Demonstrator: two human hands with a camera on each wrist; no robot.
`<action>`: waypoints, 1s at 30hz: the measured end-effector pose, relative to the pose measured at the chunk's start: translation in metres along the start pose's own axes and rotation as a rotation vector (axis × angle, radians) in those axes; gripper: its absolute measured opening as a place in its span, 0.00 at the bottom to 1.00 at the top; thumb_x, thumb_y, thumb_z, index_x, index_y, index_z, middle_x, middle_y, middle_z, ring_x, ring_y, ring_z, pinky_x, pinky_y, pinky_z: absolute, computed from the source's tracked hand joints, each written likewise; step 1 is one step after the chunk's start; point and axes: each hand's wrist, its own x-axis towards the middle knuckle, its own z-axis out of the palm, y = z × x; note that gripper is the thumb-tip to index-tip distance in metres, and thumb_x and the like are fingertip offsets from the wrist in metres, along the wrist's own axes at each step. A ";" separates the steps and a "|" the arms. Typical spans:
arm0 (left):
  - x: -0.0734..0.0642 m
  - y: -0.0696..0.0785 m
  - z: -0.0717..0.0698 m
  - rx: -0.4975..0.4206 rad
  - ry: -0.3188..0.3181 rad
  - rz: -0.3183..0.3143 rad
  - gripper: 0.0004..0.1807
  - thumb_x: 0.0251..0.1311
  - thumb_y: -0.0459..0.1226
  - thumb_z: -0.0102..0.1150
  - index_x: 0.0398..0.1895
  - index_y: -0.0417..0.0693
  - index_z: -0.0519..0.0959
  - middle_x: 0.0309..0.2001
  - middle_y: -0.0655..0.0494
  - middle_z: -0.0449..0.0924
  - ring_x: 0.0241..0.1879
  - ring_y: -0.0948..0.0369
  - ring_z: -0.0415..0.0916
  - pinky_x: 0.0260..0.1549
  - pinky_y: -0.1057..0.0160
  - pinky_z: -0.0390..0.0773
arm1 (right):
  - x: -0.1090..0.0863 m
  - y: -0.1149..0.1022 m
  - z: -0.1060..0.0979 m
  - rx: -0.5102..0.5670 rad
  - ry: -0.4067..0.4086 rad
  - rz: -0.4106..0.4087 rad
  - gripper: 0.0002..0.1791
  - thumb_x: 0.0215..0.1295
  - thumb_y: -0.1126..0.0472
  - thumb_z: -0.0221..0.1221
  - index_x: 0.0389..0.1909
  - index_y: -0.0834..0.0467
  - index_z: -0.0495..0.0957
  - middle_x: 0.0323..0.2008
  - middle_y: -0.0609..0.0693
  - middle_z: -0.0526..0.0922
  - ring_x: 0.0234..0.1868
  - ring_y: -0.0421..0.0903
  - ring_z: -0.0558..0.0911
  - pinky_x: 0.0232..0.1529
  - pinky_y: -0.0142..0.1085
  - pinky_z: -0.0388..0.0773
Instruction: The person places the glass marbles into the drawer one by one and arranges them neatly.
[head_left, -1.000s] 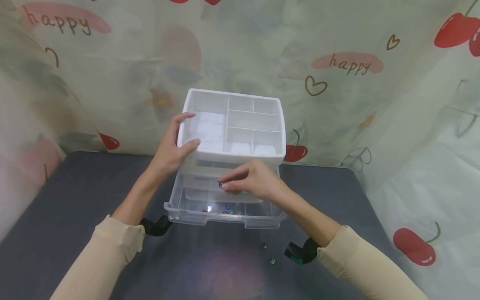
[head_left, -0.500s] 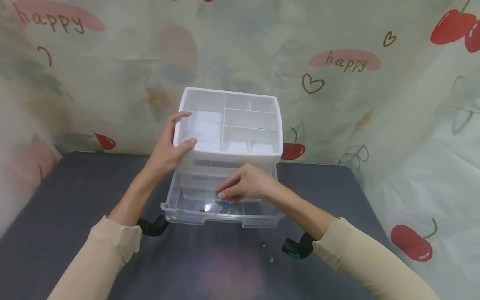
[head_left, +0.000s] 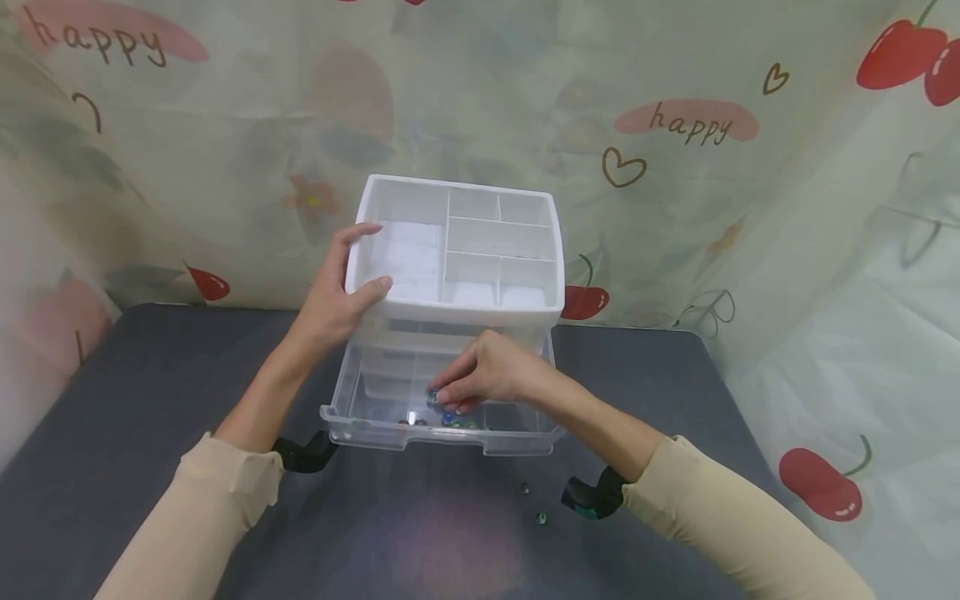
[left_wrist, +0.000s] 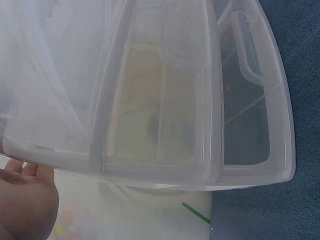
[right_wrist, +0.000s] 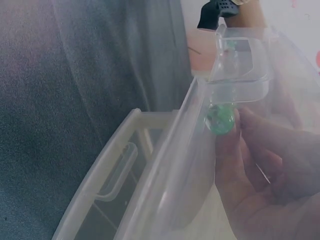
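My left hand (head_left: 330, 300) grips the left rim of a white compartment tray (head_left: 408, 258) atop a plastic drawer box, thumb and a finger over the edge. Below, a clear drawer (head_left: 360, 437) is pulled out towards me. Over it, my right hand (head_left: 491, 371) pinches a glass marble (head_left: 433, 398) between thumb and fingertips. In the right wrist view, the marble (right_wrist: 220, 119) looks green, seen through clear plastic with the fingertips against it. A blue marble (head_left: 448, 418) and several others lie along the drawer's front.
Two loose marbles lie on the dark tabletop (head_left: 375, 533): a small dark one (head_left: 526, 488) and a green one (head_left: 542, 518). A second clear drawer front (left_wrist: 282, 125) protrudes in the left wrist view. A patterned curtain (head_left: 487, 100) hangs behind the box.
My right hand has lowered into the drawer and shifted slightly left. The marble at its fingertips looked dark blue earlier and looks pale green now. My left hand keeps its hold.
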 end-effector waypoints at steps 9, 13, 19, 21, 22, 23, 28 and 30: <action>0.000 0.000 -0.001 0.010 -0.002 0.000 0.34 0.66 0.29 0.56 0.73 0.52 0.58 0.62 0.40 0.64 0.52 0.53 0.67 0.45 0.62 0.72 | 0.000 -0.001 0.000 0.034 0.001 0.002 0.09 0.60 0.67 0.69 0.42 0.63 0.88 0.28 0.52 0.88 0.27 0.41 0.86 0.34 0.35 0.82; 0.000 0.000 0.000 0.014 -0.002 -0.002 0.34 0.66 0.30 0.57 0.73 0.52 0.58 0.62 0.41 0.64 0.52 0.53 0.67 0.45 0.62 0.72 | 0.000 0.000 -0.001 0.056 0.020 0.001 0.09 0.60 0.67 0.68 0.41 0.64 0.88 0.27 0.53 0.88 0.28 0.42 0.86 0.35 0.36 0.83; 0.000 -0.001 0.000 0.022 0.008 0.013 0.34 0.65 0.29 0.57 0.73 0.51 0.59 0.62 0.40 0.64 0.51 0.53 0.67 0.46 0.63 0.71 | -0.001 0.001 -0.004 0.108 0.028 -0.040 0.09 0.60 0.67 0.68 0.41 0.65 0.88 0.28 0.54 0.88 0.28 0.43 0.86 0.37 0.37 0.83; 0.000 -0.001 0.000 0.028 0.009 0.011 0.34 0.65 0.29 0.57 0.73 0.51 0.59 0.61 0.40 0.65 0.51 0.53 0.68 0.46 0.63 0.71 | -0.002 0.001 -0.005 0.120 0.026 -0.066 0.09 0.61 0.67 0.68 0.42 0.65 0.87 0.29 0.54 0.88 0.29 0.43 0.86 0.37 0.38 0.83; 0.000 -0.001 0.000 0.031 0.010 0.010 0.34 0.65 0.29 0.57 0.73 0.51 0.59 0.61 0.40 0.65 0.51 0.53 0.68 0.46 0.62 0.71 | -0.003 0.001 -0.006 0.123 0.025 -0.080 0.09 0.61 0.67 0.68 0.42 0.65 0.87 0.29 0.54 0.88 0.30 0.43 0.86 0.38 0.38 0.83; 0.000 -0.001 0.000 0.033 0.011 0.007 0.34 0.65 0.29 0.57 0.73 0.52 0.59 0.61 0.40 0.64 0.52 0.53 0.68 0.46 0.62 0.71 | -0.004 0.001 -0.007 0.127 0.022 -0.095 0.10 0.61 0.67 0.67 0.42 0.65 0.87 0.30 0.54 0.88 0.30 0.44 0.86 0.38 0.38 0.83; 0.000 -0.001 0.001 0.037 0.015 -0.003 0.34 0.65 0.30 0.57 0.73 0.52 0.59 0.62 0.41 0.64 0.52 0.53 0.67 0.46 0.61 0.71 | -0.010 -0.002 -0.012 0.159 0.020 -0.163 0.12 0.62 0.65 0.67 0.45 0.66 0.86 0.35 0.54 0.88 0.34 0.49 0.86 0.41 0.40 0.83; 0.000 0.000 0.001 0.030 0.015 -0.007 0.34 0.65 0.30 0.57 0.73 0.52 0.59 0.61 0.40 0.64 0.52 0.53 0.67 0.45 0.62 0.72 | -0.014 -0.003 -0.013 0.178 0.030 -0.183 0.12 0.62 0.65 0.67 0.45 0.65 0.86 0.36 0.57 0.88 0.36 0.51 0.86 0.42 0.41 0.83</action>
